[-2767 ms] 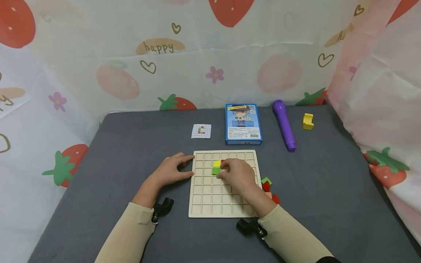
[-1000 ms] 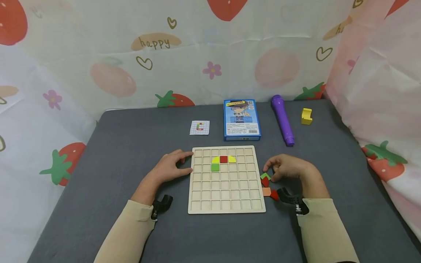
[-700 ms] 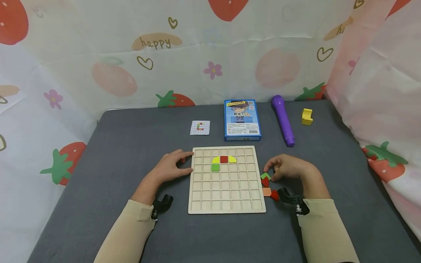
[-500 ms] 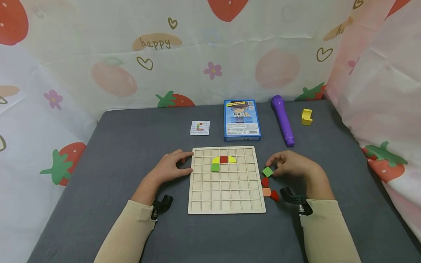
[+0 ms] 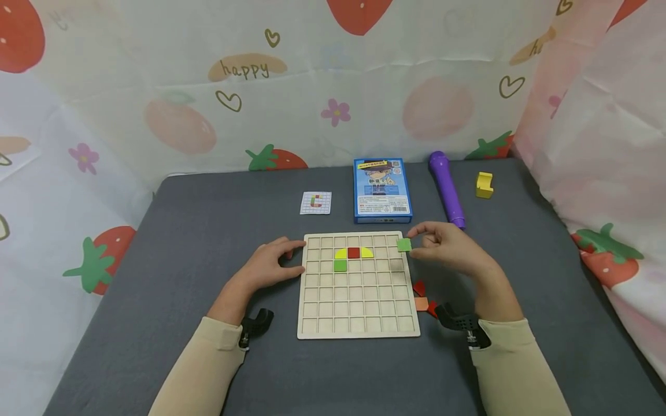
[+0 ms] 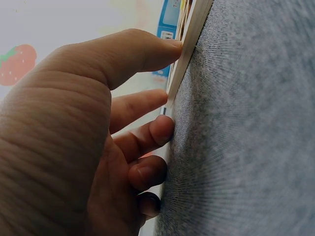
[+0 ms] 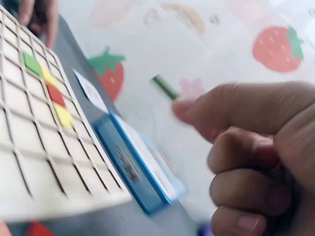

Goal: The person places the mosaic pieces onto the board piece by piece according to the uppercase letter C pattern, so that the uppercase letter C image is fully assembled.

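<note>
A green square tile (image 5: 403, 245) is being pinched between thumb and forefinger of the right hand (image 5: 451, 254) and is being held above the upper right corner of the wooden grid board (image 5: 359, 323), at roughly 2 o'clock from the board's centre. In the right wrist view the tile is being seen edge-on as a thin green strip (image 7: 165, 87) at the fingertips. The left hand (image 5: 270, 266) is being rested against the board's left edge, at 9 o'clock, with fingers relaxed and nothing gripped; the left wrist view is showing the fingertips (image 6: 162, 129) touching that edge. On the board, a yellow quarter-round (image 5: 341, 253), a red square (image 5: 354, 252) and a second yellow quarter-round (image 5: 367, 252) are being seen in one row, with a green square (image 5: 340, 265) directly below the first. Loose red and orange pieces (image 5: 422, 296) are lying on the grey desk (image 5: 156, 300) just beside the board's right edge, at 4 o'clock. A pattern card (image 5: 315, 203), a blue box (image 5: 382, 189), a purple cylinder (image 5: 446, 188) and a yellow block (image 5: 484, 185) are lying at the far side of the desk.
</note>
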A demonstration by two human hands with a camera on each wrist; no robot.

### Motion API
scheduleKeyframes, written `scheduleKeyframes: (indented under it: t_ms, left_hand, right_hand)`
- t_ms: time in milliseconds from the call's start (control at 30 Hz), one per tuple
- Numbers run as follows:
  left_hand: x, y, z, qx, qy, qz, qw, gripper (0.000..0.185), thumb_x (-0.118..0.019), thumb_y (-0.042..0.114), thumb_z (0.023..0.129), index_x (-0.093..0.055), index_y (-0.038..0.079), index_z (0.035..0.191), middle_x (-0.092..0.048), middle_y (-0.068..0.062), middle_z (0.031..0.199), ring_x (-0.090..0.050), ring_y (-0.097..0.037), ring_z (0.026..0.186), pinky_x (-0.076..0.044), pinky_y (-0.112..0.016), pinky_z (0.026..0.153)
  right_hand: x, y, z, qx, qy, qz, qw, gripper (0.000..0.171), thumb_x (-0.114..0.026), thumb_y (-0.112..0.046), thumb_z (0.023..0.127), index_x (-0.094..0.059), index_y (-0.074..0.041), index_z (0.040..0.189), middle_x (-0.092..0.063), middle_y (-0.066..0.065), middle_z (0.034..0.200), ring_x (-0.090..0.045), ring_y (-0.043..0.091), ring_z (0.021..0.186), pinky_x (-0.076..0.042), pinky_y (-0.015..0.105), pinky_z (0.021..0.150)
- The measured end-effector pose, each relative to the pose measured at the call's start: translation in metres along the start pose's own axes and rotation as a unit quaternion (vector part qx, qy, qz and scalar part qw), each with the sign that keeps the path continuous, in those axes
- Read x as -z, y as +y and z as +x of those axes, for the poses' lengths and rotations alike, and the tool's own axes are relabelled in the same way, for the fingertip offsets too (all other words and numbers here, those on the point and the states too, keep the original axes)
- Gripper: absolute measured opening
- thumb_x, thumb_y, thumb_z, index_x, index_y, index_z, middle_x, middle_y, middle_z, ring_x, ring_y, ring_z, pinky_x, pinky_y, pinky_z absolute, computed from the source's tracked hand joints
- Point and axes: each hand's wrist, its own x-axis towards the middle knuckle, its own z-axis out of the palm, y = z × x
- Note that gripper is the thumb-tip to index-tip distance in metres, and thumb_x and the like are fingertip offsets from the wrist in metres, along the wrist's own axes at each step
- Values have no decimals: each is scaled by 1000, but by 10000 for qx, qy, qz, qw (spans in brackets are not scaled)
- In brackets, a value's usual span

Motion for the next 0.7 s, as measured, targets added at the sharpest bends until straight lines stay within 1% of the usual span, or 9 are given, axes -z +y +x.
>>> scheduleKeyframes:
  t_ms: [100, 233, 333, 533, 600, 700]
  left_hand:
    - [0, 0, -1, -7, -21, -2, 10000, 55, -78, 32, 90, -64, 13, 140, -49, 0, 91, -43, -16, 76, -36, -36, 71]
    - [-1, -1, -1, -24, -23, 2, 10000, 55, -78, 32, 90, -64, 13, 140, -49, 0, 91, -42, -17, 75, -36, -36, 72]
    - [-1, -1, -1, -30, -18, 32, 10000, 55, -78, 33, 90, -64, 14, 140, -49, 1, 91, -43, -17, 75, -36, -36, 72]
    - [0, 0, 0, -66, 10, 116, 9999, 54, -78, 33, 90, -65, 14, 139, -49, 1, 91, -43, -15, 75, -35, -36, 73]
    - [0, 1, -1, -84, 17, 124, 9999, 54, -78, 33, 90, -65, 13, 139, -49, 2, 91, -42, -15, 75, -35, -36, 73]
    - [1, 2, -1, -86, 13, 115, 9999, 54, -78, 33, 90, -65, 14, 139, -49, 2, 90, -42, -15, 75, -35, -36, 72]
  right_hand:
    - [-15, -8, 5, 176, -11, 130, 9998, 36, -74, -8, 93, -61, 5, 124, -32, -2, 63, -25, 9, 51, -27, 28, 51]
    - [-37, -18, 12, 282, -118, 167, 9994, 33, -75, -9, 93, -64, 3, 122, -32, -3, 61, -24, 11, 50, -27, 27, 50]
    - [-53, -21, 16, 266, -269, 81, 9993, 31, -77, -12, 93, -67, -1, 120, -31, -3, 61, -25, 11, 50, -27, 27, 50]
    - [-83, -22, 23, 73, -571, -78, 9983, 29, -79, -17, 91, -69, -5, 117, -33, -4, 59, -28, 13, 50, -28, 28, 50]
    - [-92, -21, 26, 38, -576, -235, 9981, 27, -79, -17, 91, -70, -6, 114, -34, -4, 58, -30, 12, 50, -30, 28, 51]
    - [-106, -16, 30, 16, -538, -648, 9964, 24, -79, -17, 90, -72, -8, 110, -38, -4, 56, -34, 11, 49, -33, 28, 53]
